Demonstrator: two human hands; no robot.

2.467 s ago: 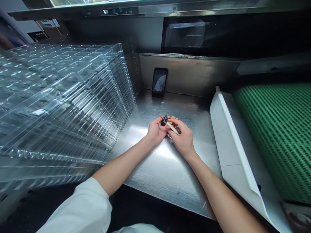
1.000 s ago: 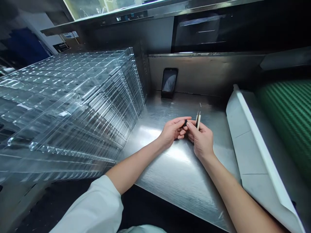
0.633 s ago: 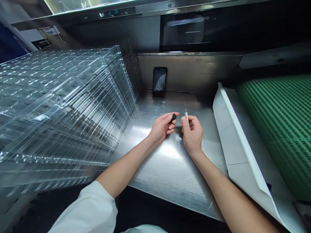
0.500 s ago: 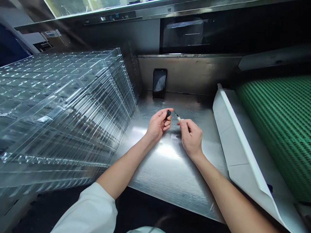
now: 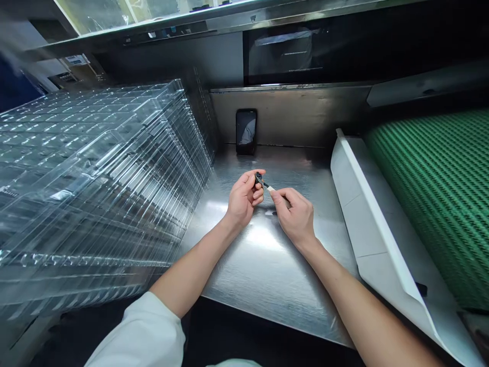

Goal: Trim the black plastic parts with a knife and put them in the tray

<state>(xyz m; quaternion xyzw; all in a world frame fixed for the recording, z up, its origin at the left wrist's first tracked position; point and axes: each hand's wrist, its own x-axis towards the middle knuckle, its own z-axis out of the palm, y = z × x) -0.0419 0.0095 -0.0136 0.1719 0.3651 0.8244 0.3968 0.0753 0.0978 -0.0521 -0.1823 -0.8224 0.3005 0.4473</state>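
My left hand (image 5: pixel 242 196) pinches a small round black part (image 5: pixel 259 177) between thumb and fingers, its patterned face turned toward me. From the right, my right hand (image 5: pixel 296 214) is closed on the pale handle of a thin knife-like tool (image 5: pixel 270 188). The tool's dark, narrow tip reaches the black part and appears to touch it; the exact contact is too small to make out. Both hands are held above a shiny metal worktop (image 5: pixel 267 290).
A tall stack of clear plastic trays (image 5: pixel 153 148) stands at the left. A black phone (image 5: pixel 246 131) leans against the metal back wall. On the right, a white barrier (image 5: pixel 367 204) separates the worktop from a green conveyor belt (image 5: pixel 439 193).
My right hand has brought the tool leftward, so its tip now meets the black part instead of standing apart from it. My left hand keeps its hold. The view has shifted slightly.
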